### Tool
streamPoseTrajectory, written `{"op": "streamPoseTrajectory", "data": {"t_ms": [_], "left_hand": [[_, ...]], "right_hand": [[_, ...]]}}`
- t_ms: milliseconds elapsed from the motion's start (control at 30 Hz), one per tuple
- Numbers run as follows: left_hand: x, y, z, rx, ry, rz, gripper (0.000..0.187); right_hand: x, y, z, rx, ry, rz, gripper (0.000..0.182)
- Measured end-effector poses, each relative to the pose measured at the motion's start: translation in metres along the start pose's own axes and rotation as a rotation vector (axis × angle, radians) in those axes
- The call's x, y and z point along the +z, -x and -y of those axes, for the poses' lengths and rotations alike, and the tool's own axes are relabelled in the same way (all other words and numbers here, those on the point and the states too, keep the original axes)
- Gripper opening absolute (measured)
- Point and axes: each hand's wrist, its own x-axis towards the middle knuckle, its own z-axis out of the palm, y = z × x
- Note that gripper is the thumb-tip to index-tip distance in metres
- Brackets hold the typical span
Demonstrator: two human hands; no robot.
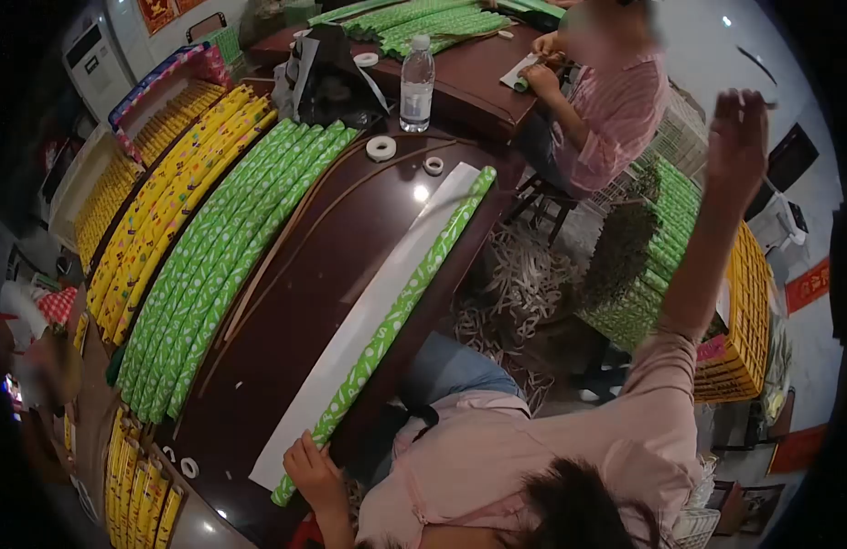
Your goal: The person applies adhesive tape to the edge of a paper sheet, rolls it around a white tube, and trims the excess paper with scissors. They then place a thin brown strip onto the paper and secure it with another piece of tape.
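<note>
Your left hand (311, 465) pins the near end of the green roll (398, 316), fingers curled over it and pressing it down at the table (350, 229) edge. The roll lies along that edge, half wound, with its white sheet (369, 311) still flat on the table beside it.

Your right hand (736, 137) is raised high and well away from the table. The fingers look pinched on something thin and dark; what it is cannot be made out.

Risks noted:

- Only one end of the roll is held. The far end (483, 176) is free, so it could spring open or skew, and the wrap would then run crooked.
- The roll sits at the very edge. A slip of your left hand could tip it off onto the scraps (524, 284) on the floor.
- The loose sheet may lift or crease while nothing holds it flat.
- Two tape rings (380, 148) lie near the far end, beyond easy reach from your seat; stretching for them would likely ease your pressure on the roll.
- The bottle (417, 84) stands upright further off, near a second person (606, 101) at work; it is apart from the roll and poses little threat for now.
- The finished green rolls (231, 256) lie stacked alongside, clear of your piece.
</note>
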Motion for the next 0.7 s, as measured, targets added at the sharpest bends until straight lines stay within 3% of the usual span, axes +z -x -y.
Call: {"op": "streamPoseTrajectory", "data": {"t_ms": [67, 167, 233, 267, 300, 333, 400, 500, 533, 600, 700], "left_hand": [[0.002, 0.000, 0.001, -0.047, 0.002, 0.070, 0.040], [0.002, -0.001, 0.001, -0.040, 0.013, 0.068, 0.040], [0.003, -0.001, 0.000, -0.032, 0.015, 0.063, 0.041], [0.004, -0.001, -0.001, -0.028, 0.017, 0.057, 0.041], [0.005, -0.001, 0.000, -0.025, 0.016, 0.053, 0.041], [0.006, -0.002, 0.001, -0.024, 0.015, 0.048, 0.042], [0.008, -0.001, 0.003, -0.017, 0.008, 0.037, 0.042], [0.013, 0.000, 0.006, 0.002, 0.004, 0.022, 0.043], [0.015, 0.000, 0.008, 0.006, 0.002, 0.017, 0.043], [0.016, -0.003, 0.012, 0.015, 0.001, 0.010, 0.044], [0.019, 0.001, 0.018, 0.019, -0.009, 0.016, 0.044]], "right_hand": [[-0.003, -0.024, 0.055, 0.047, 0.021, 0.148, 0.027], [0.041, -0.014, 0.069, 0.045, 0.171, 0.122, 0.028], [0.083, 0.018, 0.025, 0.271, 0.406, -0.142, 0.022], [0.106, 0.040, 0.002, 0.390, 0.374, 0.150, 0.023], [0.131, 0.062, -0.026, 0.588, 0.176, 0.312, 0.020], [0.153, 0.089, -0.043, 0.936, 0.063, 0.410, 0.016], [0.202, 0.155, -0.091, 1.237, -0.069, 0.614, 0.016], [0.278, 0.275, -0.159, 1.303, -0.436, 0.904, 0.013], [0.301, 0.318, -0.177, 1.240, -0.545, 0.962, 0.014], [0.329, 0.332, -0.167, 1.362, -0.611, 0.995, 0.014], [0.336, 0.365, -0.164, 1.364, -0.626, 0.914, 0.015]]}}
